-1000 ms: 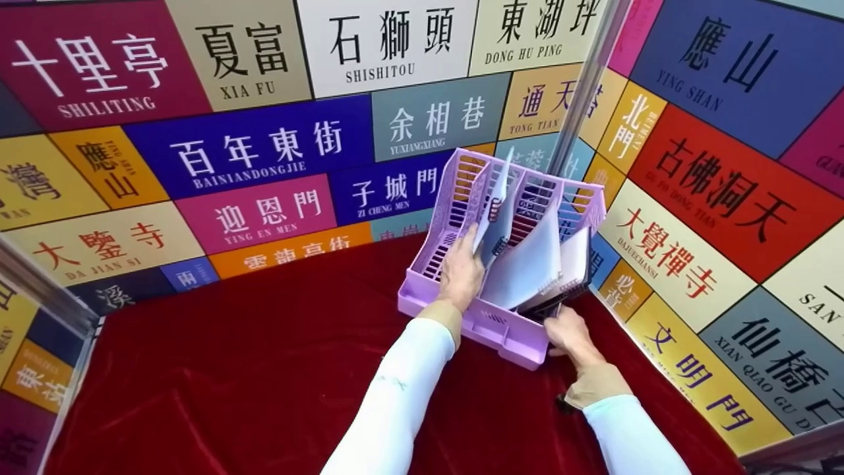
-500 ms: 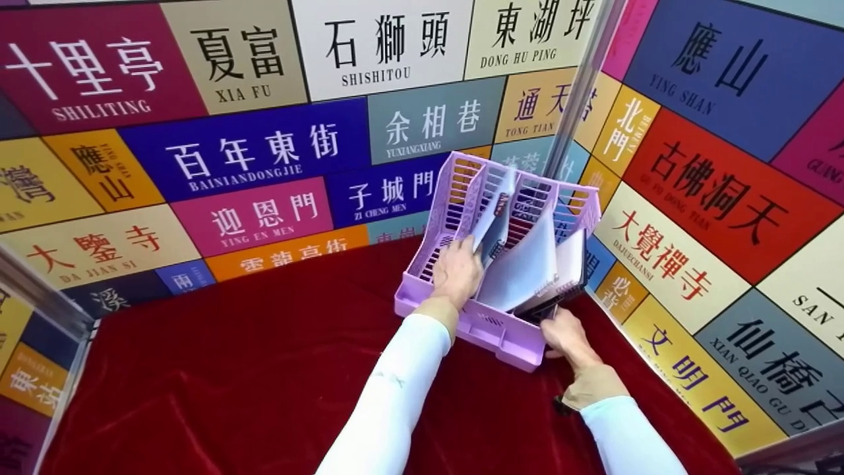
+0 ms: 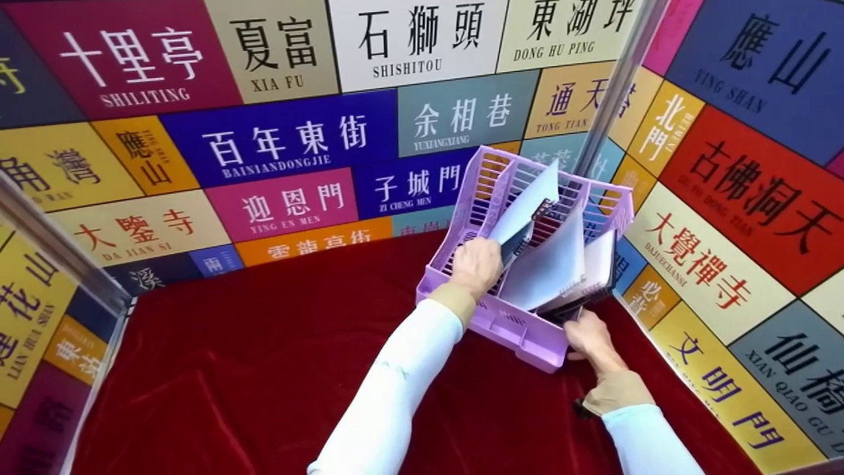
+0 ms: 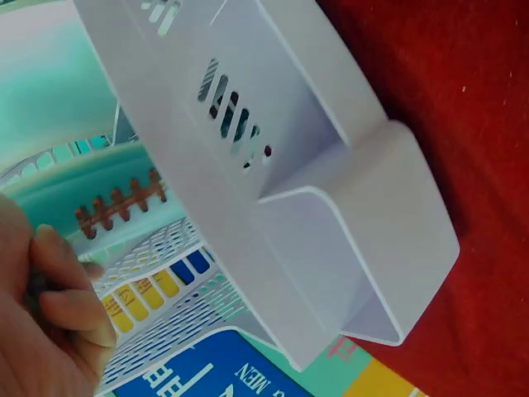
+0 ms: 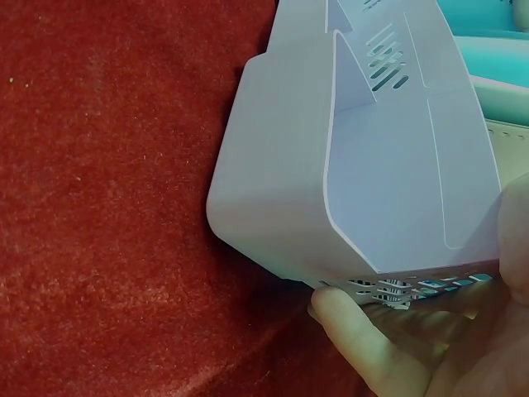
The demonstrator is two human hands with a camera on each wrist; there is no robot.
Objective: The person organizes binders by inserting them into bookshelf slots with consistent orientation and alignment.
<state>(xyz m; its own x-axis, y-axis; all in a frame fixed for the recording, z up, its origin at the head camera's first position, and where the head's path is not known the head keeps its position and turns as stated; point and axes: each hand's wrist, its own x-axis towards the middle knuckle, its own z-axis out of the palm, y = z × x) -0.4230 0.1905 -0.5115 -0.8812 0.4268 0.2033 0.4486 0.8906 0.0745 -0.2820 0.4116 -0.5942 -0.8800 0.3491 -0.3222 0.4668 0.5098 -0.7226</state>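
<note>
A purple plastic file rack (image 3: 491, 326) with slotted dividers stands on the red cloth. My left hand (image 3: 476, 267) is over its front edge, fingers curled, and pinches a pale spiral notebook (image 3: 527, 204) that leans to the right in a middle slot. In the left wrist view, the notebook's brown coil binding (image 4: 124, 207) shows beyond the curled fingers (image 4: 78, 310). My right hand (image 3: 590, 336) grips the rack's lower right side; in the right wrist view one finger (image 5: 355, 331) reaches under the slotted side wall.
More notebooks stand in the slots to the right, a pale blue one (image 3: 550, 264) and a white one with dark edges (image 3: 599, 257). Behind the rack rise walls of colourful sign panels (image 3: 277, 145), meeting at a metal corner post (image 3: 623, 79). Red velvet cloth (image 3: 264, 369) covers the table.
The notebook at my left hand has swung from nearly upright to leaning right, and the left fingers have curled in. My right hand keeps its hold on the rack. The head view has shifted slightly.
</note>
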